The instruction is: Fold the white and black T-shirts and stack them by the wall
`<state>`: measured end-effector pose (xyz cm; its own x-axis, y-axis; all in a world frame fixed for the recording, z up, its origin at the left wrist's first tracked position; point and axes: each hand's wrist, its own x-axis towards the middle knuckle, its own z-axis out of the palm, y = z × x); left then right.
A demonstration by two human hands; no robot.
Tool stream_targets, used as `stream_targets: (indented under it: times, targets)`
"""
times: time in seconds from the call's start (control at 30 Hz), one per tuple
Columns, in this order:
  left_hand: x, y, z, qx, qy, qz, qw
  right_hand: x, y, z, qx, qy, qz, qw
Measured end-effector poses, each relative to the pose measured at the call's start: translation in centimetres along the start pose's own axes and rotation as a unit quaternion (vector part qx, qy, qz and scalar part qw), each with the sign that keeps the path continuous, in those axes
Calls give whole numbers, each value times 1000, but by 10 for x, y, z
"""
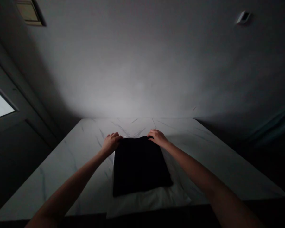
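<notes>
A black folded cloth [141,166] lies flat on a thin whitish sheet or bag [152,199], whose edges show below it and along its right side. My left hand [111,142] is closed on the far left corner of the black cloth. At the far right corner, my right hand [156,137] pinches the cloth's edge with its fingers. A narrow white strip shows between my hands, just beyond the black edge. The fingertips of both hands are partly hidden against the dark cloth.
Under the cloth is a white marble-patterned table [90,164] with its far edge against a grey wall [137,63]. A door with a bright pane [0,103] stands at the left. Greenish fabric [275,126] hangs at the far right.
</notes>
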<state>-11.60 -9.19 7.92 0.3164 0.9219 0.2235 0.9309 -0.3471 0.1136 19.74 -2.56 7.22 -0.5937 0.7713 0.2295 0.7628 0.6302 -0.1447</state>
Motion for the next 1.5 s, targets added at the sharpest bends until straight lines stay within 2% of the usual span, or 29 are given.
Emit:
stream_targets:
  times: [0.13,0.2,0.27,0.33,0.4,0.43,0.5,0.6,0.63,0.7,0.73,0.77,0.8,0.83,0.87,0.9,0.97,1.0,1.07,1.13,1.2,1.23,1.3,1.4,1.5]
  targets:
    - [-5,-8,5,-18,10,36,999,-10,-2,-5,88,46,-71,992]
    - [-3,-13,5,-50,4,46,998,-11,-9,-15,166,71,-80,980]
    - [0,-13,0,-126,10,64,990,-12,-22,-32,247,85,-77,962]
    - [4,-6,-9,-243,15,96,965,-11,-39,-55,312,84,-82,943]
    - [6,7,-21,-350,-6,129,928,-9,-59,-85,345,76,-107,929]
    - [8,14,-27,-381,-35,145,913,-7,-68,-101,348,72,-129,926]
    - [12,22,-38,-401,-130,177,890,1,-83,-132,335,66,-180,922]
    - [25,10,-55,-364,-305,187,860,25,-87,-165,277,18,-211,937]
    - [32,-1,-63,-326,-346,172,863,38,-84,-171,245,-21,-204,947]
    - [50,-30,-86,-188,-369,124,902,70,-77,-175,155,-126,-177,964]
    - [61,-46,-101,-98,-348,98,927,88,-73,-175,97,-179,-163,965]
    - [74,-61,-118,-9,-303,74,950,108,-71,-176,33,-216,-145,965]
    - [86,-75,-138,67,-241,47,967,128,-70,-178,-30,-225,-121,966]
    - [99,-87,-159,126,-167,21,978,148,-72,-183,-83,-201,-97,971]
    - [110,-97,-182,172,-85,-5,981,168,-77,-189,-121,-142,-67,980]
    - [119,-105,-205,201,-7,-23,979,187,-83,-197,-136,-54,-42,988]
    - [130,-116,-249,203,134,-35,969,219,-103,-214,-95,117,-36,988]
    - [131,-118,-268,185,195,-40,962,232,-114,-220,-58,182,-42,981]
    - [122,-121,-295,138,292,-53,945,252,-138,-223,18,268,-57,962]
    - [103,-123,-306,97,347,-72,930,261,-161,-209,80,312,-67,944]
    - [75,-129,-299,75,352,-88,929,260,-181,-180,128,318,-72,937]
    - [59,-135,-289,69,335,-92,935,255,-190,-160,149,304,-72,938]
    - [22,-149,-258,60,270,-89,957,236,-208,-115,184,246,-65,949]
    - [-46,-175,-190,16,140,-90,986,190,-238,-40,216,110,-66,968]
    - [-119,-199,-112,-73,45,-100,991,136,-270,26,219,-23,-96,971]
